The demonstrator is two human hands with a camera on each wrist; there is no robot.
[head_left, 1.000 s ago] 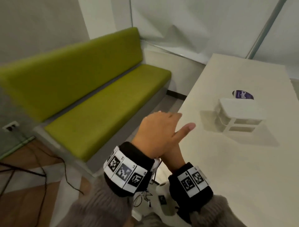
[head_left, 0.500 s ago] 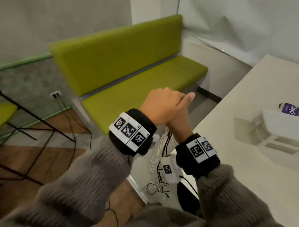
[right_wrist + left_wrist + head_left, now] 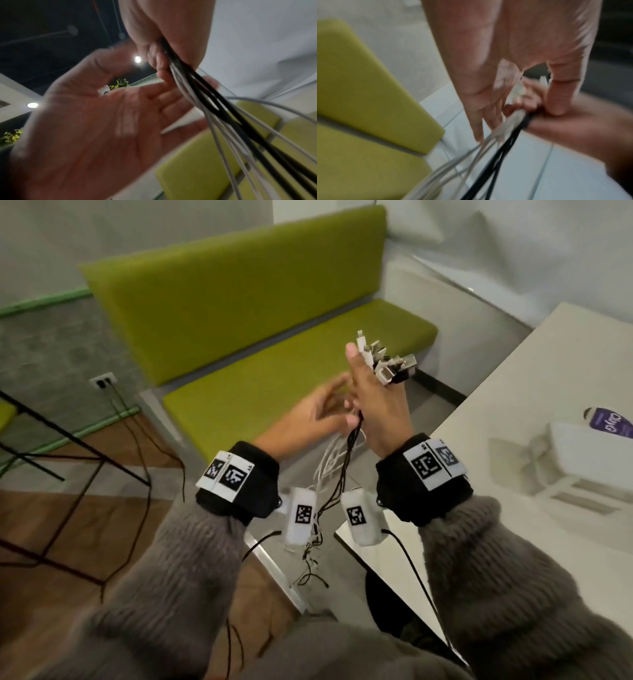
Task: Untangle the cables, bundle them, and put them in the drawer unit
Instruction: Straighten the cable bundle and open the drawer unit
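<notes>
The right hand [image 3: 373, 409] grips a bunch of white and black cables [image 3: 337, 467] upright, plug ends [image 3: 383, 361] fanned above the fingers. The left hand [image 3: 318, 416], fingers spread and relaxed, sits beside the hanging strands. The white drawer unit [image 3: 589, 467] stands on the table [image 3: 513, 542], well apart.

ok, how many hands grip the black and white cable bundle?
1. The right hand grips the black and white cables mid-air; the left hand, open, is beside them.
</notes>
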